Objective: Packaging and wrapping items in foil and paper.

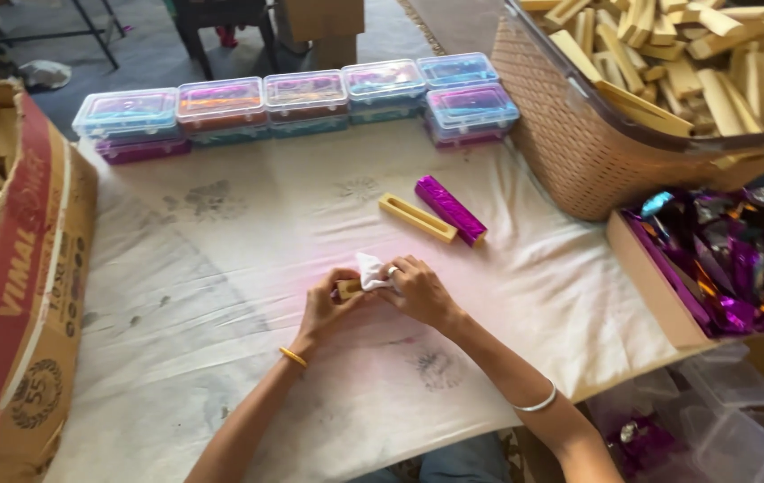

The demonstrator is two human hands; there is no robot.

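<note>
Wooden block (347, 288), small and pale, sits pinched between both hands near the middle of the cloth-covered table (221, 295), a little toward its near edge, with a scrap of white paper (370, 270) bunched over its right end. Going from the left edge, an open cardboard box (20, 295) full of bare wooden pieces leans against the table. Along the far edge runs a row of clear lidded plastic boxes (301, 97), stacked two high, with coloured contents. The left hand (326, 306), a yellow bangle on its wrist, has its fingers curled closed around the block's left end. The right hand (418, 291), with a silver bangle further up the arm, has its fingers bent tight, thumb and forefinger gripping the paper against the block. Just beyond the hands lie a bare slotted wooden piece (418, 217) and, touching its right end, a piece wrapped in purple foil (450, 209). At the far right corner stands a brown woven basket (570, 143) heaped with more wooden pieces, and by the right edge an open box of purple foil sheets (722, 264). The step in hand looks like wiping or papering the block. Judging by the finished piece nearby, the next move would call for turning the block with the left hand while the right keeps the paper pressed flat.
</note>
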